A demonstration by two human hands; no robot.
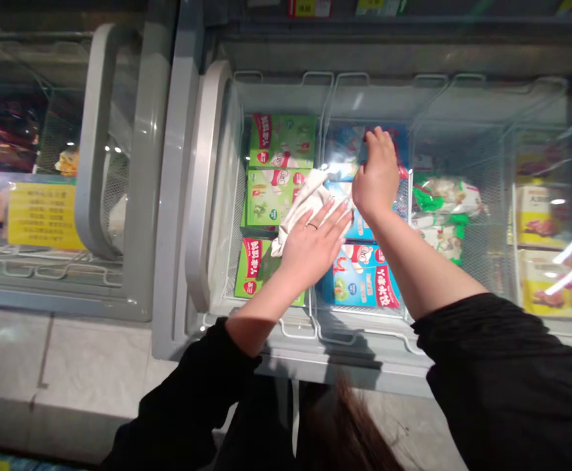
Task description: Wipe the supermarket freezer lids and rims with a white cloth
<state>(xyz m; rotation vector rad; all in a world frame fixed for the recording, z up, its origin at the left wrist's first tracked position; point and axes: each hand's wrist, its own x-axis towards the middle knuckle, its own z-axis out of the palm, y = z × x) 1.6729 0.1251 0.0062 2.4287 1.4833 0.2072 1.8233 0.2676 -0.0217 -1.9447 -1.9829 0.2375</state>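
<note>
My left hand (pixel 312 243) lies flat with its fingers stretched over a crumpled white cloth (pixel 305 199), pressing it onto the clear freezer lid (pixel 286 98). A thin ring is on one finger. Up and to the right, my right hand (pixel 378 173) is bent at the wrist, its fingers curled together down at the lid. What is under those fingertips, if anything, is hidden. Beneath the lid lie green boxes (pixel 270 196) on the left and blue boxes (pixel 361 275) with red labels in the middle.
Farther right under the glass are green-and-white bags (pixel 447 196) and yellow-and-white boxes (pixel 543 216). A curved grey handle (pixel 207 190) runs along the lid's left side. Another freezer (pixel 143 163) stands on the left, with a yellow sign (pixel 43 212). Price tags (pixel 310 8) line the top.
</note>
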